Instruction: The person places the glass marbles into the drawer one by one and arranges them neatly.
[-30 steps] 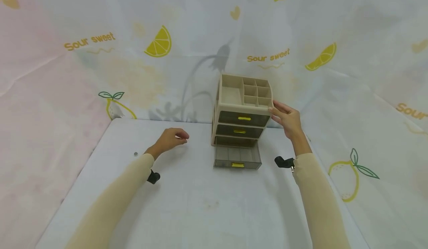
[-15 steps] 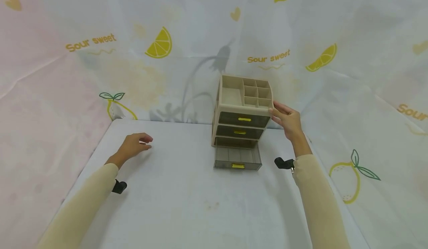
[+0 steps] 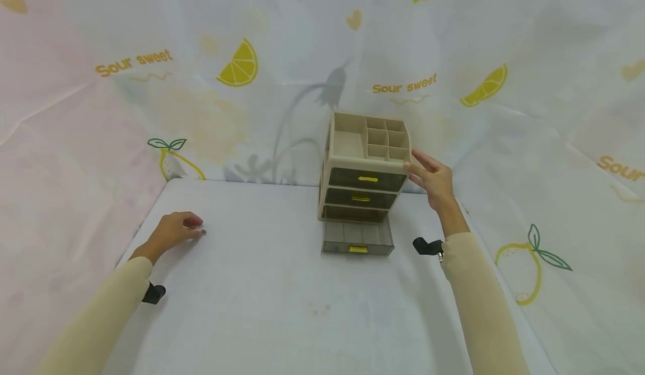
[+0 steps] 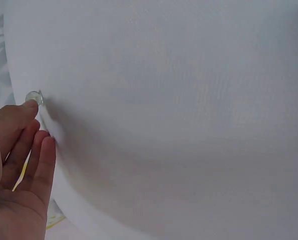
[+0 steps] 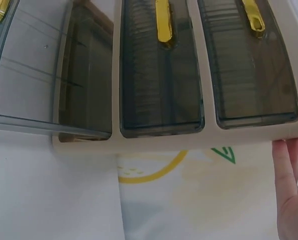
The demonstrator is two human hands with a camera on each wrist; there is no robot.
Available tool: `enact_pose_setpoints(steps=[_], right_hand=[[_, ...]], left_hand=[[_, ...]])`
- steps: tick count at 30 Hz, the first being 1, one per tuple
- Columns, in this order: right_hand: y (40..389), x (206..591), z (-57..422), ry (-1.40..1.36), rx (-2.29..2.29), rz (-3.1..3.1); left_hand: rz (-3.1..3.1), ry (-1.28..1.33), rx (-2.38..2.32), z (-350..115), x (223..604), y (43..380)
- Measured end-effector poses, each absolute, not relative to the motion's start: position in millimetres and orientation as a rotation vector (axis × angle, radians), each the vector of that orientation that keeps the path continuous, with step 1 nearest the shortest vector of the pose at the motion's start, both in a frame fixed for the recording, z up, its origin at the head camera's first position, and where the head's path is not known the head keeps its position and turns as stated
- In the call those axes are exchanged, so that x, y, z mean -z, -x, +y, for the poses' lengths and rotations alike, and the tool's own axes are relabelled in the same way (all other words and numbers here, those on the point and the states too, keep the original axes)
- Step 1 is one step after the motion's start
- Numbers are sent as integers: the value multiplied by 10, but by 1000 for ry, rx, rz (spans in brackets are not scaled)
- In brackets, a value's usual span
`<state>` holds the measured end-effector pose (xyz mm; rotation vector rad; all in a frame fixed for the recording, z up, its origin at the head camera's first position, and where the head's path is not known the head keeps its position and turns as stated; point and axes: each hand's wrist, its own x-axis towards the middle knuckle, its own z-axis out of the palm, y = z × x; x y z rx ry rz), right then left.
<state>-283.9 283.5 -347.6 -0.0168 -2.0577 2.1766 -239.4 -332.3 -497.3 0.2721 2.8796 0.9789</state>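
Note:
In the head view my left hand (image 3: 173,230) is at the left of the table, a gap showing between forefinger and thumb. Its thumb tip is at a small clear round piece (image 4: 34,97), like a glass bead, touching or nearly so; the forefinger is hidden in the left wrist view. My right hand (image 3: 434,182) rests against the upper right side of a beige drawer organizer (image 3: 370,162), fingers mostly straight. The organizer's bottom drawer (image 3: 358,235) is pulled out; the two dark drawers above it are closed.
The organizer's top has several small compartments (image 3: 388,138). A lemon-print cloth (image 3: 282,45) hangs behind the white table (image 3: 262,296). The pulled-out drawer's yellow handle (image 3: 358,249) faces the table's front.
My left hand has moved left across the table, away from the organizer, to the small round piece. The right hand and the organizer have stayed in place.

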Motion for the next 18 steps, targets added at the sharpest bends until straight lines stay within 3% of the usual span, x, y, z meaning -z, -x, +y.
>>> enact_pose_setpoints(steps=[18], right_hand=[[2835,3427,2816,-2,-2147,-2106]], left_hand=[[2875,-325,-1000,-3212,5019,2380]])
